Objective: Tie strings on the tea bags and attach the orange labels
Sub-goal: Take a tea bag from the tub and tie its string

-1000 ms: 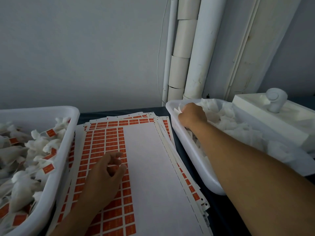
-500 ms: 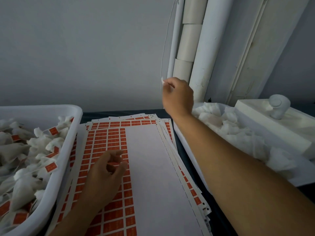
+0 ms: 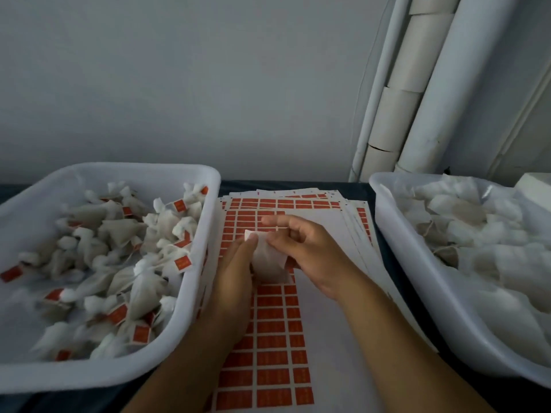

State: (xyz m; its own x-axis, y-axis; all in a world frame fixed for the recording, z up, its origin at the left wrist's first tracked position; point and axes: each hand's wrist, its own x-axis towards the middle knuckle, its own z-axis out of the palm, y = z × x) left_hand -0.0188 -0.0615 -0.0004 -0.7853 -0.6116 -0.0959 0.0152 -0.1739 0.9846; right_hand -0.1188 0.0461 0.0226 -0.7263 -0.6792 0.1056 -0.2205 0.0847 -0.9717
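A white tea bag (image 3: 268, 262) hangs between both hands above the sheets of orange labels (image 3: 269, 323). My left hand (image 3: 235, 269) pinches its upper end with thumb and fingertips. My right hand (image 3: 304, 251) holds the bag from the right, fingers curled round it, the index finger stretched out over the sheet. A string on this bag cannot be made out. The left white tub (image 3: 190, 338) holds several tied tea bags with orange labels (image 3: 182, 262). The right white tub (image 3: 417, 281) holds several plain tea bags (image 3: 465, 234).
The label sheets lie fanned in a stack on the dark table (image 3: 360, 186) between the two tubs. White pipes and cardboard tubes (image 3: 417, 93) stand against the grey wall at the back right. A white box corner (image 3: 536, 181) shows behind the right tub.
My right hand left the right tub, rose with a tea bag and came down to the middle. My left hand lifted off the label sheet and took the bag's top. The camera turned left.
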